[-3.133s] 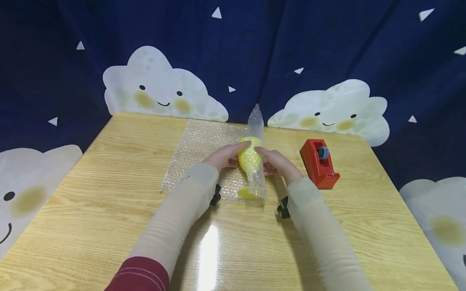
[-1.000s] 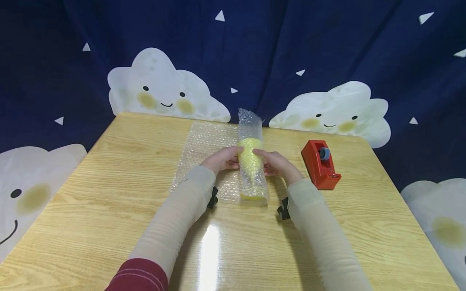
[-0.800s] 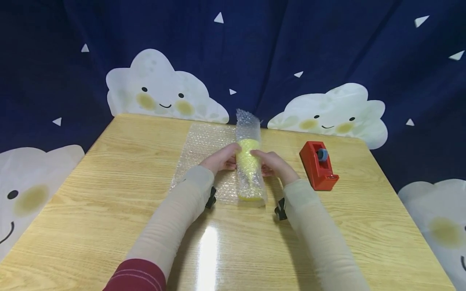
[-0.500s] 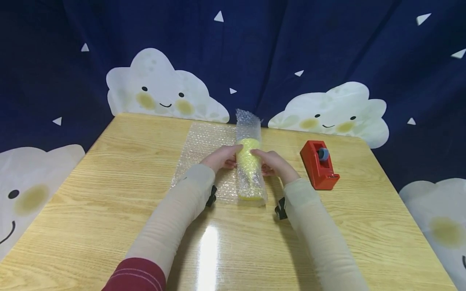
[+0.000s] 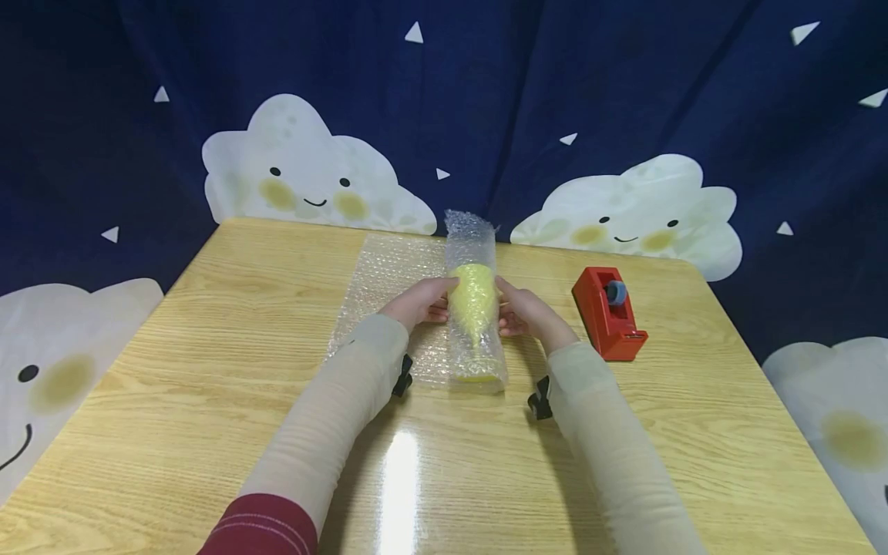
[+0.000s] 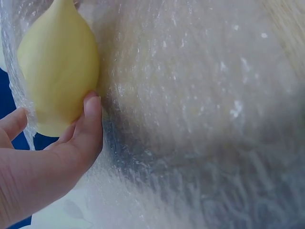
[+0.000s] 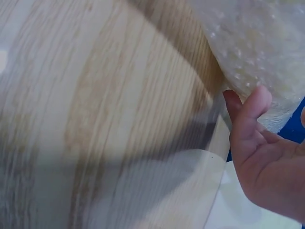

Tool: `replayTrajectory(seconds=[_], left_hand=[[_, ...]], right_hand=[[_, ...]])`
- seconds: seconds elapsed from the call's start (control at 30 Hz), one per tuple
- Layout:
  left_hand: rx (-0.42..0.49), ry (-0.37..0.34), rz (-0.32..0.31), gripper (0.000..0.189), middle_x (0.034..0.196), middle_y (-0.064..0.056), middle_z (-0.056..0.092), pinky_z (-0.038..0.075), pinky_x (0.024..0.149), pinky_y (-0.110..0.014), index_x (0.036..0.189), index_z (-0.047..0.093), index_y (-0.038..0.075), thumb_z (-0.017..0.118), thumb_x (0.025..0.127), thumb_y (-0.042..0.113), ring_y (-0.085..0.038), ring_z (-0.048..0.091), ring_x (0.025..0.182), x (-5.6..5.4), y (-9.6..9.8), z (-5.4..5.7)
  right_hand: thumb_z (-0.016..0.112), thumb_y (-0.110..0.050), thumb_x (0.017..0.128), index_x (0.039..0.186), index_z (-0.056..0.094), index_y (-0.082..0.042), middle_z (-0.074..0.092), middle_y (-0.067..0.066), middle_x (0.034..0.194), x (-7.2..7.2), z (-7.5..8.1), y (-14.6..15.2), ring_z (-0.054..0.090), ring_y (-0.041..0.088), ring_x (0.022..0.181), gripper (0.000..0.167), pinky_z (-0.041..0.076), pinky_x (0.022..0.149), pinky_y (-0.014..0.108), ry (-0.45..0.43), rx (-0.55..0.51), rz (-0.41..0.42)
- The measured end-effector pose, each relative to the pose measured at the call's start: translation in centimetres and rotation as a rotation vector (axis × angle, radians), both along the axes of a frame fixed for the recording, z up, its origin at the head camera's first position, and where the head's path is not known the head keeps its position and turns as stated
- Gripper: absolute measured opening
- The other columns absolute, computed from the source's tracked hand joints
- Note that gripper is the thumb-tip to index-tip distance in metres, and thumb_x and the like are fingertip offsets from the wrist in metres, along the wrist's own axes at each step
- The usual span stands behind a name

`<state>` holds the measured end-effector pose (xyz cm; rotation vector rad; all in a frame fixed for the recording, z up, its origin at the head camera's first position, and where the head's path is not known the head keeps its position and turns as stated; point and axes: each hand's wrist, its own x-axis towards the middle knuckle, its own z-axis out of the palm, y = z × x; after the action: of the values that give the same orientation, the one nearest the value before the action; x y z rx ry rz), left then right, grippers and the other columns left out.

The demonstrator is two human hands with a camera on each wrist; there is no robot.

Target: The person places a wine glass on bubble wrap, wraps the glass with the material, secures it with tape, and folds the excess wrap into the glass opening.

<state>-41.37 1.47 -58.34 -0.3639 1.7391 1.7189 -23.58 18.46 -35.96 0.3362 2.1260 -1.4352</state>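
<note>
A yellow goblet (image 5: 474, 297) lies on its side, its foot towards me, under a layer of bubble wrap (image 5: 472, 239). The rest of the sheet spreads flat to the left. My left hand (image 5: 421, 301) holds the bowl from the left, thumb on top; in the left wrist view the fingers of my left hand (image 6: 62, 157) curve against the bare side of the goblet (image 6: 59, 67). My right hand (image 5: 530, 312) is at the roll's right side, its thumb by the wrap's edge. In the right wrist view, fingertips of my right hand (image 7: 267, 162) touch the wrap (image 7: 257, 52).
A red tape dispenser (image 5: 609, 314) with a blue-cored roll stands to the right of my right hand. Under everything is a wooden table (image 5: 243, 308). Behind its back edge hangs a dark blue curtain (image 5: 486, 92) with cloud faces.
The goblet, partly bare about three seconds ago, has rolled slightly left and the wrap covers it from above. My right thumb has slid off its top to the right side.
</note>
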Motion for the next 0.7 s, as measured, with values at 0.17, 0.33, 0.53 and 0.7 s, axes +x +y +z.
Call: replayTrajectory(seconds=[0.17, 0.33, 0.53, 0.7], left_hand=[[-0.037, 0.026, 0.001, 0.05, 0.096, -0.009, 0.055, 0.052, 0.069, -0.035, 0.114, 0.055, 0.015, 0.062, 0.082, 0.053, -0.021, 0.056, 0.075, 6.5, -0.5, 8.5], [-0.065, 0.04, 0.003, 0.053, 0.099, -0.011, 0.055, 0.051, 0.073, -0.036, 0.12, 0.052, 0.01, 0.058, 0.087, 0.051, -0.023, 0.055, 0.08, 7.6, -0.5, 9.9], [0.04, 0.009, -0.002, 0.065, 0.088, -0.007, 0.055, 0.051, 0.06, -0.038, 0.105, 0.058, 0.018, 0.074, 0.062, 0.064, -0.021, 0.054, 0.067, 0.6, -0.5, 0.0], [0.009, -0.022, 0.02, 0.055, 0.09, -0.007, 0.052, 0.052, 0.064, -0.037, 0.11, 0.056, 0.014, 0.065, 0.077, 0.057, -0.021, 0.052, 0.068, 1.5, -0.8, 1.3]], right_hand=[[0.03, -0.055, 0.097, 0.128, 0.04, 0.002, 0.049, -0.003, 0.068, 0.0, -0.1, 0.0, 0.046, 0.004, 0.052, 0.066, 0.049, 0.054, 0.019, 0.003, 0.011, 0.042], [0.035, -0.057, 0.094, 0.1, 0.047, -0.007, 0.046, -0.004, 0.06, 0.1, -0.1, -0.1, 0.045, 0.004, 0.051, 0.051, 0.048, 0.053, 0.019, 0.011, 0.027, 0.061], [0.037, -0.056, 0.094, 0.092, 0.045, -0.01, 0.046, -0.004, 0.061, 0.1, 0.0, -0.3, 0.046, 0.004, 0.051, 0.047, 0.049, 0.055, 0.019, -0.001, 0.023, 0.047], [0.038, -0.058, 0.093, 0.109, 0.046, -0.006, 0.046, -0.004, 0.064, 0.0, -0.1, -0.5, 0.045, 0.004, 0.053, 0.055, 0.049, 0.055, 0.019, -0.016, 0.028, 0.052]])
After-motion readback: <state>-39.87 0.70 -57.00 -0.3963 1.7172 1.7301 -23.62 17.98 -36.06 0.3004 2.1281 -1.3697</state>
